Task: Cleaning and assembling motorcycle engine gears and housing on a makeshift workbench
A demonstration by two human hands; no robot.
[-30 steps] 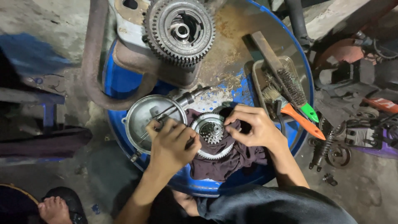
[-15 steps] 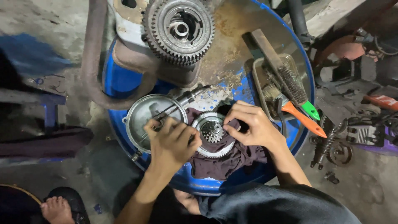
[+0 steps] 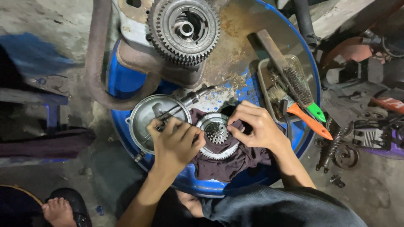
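With the left hand (image 3: 176, 141) clamping the toothed disc (image 3: 216, 136) on the dark rag (image 3: 229, 162) at the drum's (image 3: 294, 46) six o'clock, the right hand (image 3: 254, 126) should keep its pinch squarely on the central gear (image 3: 217, 133).

Single head view, looking straight down (close range) over blue drum top (image 3: 256, 90) and floor.

Dim, cool overhead light falls brightest on the round blue metal drum top (image 3: 269, 25), leaving the grey concrete floor (image 3: 50, 25) and frame corners murky, with mild softness toward the edges.
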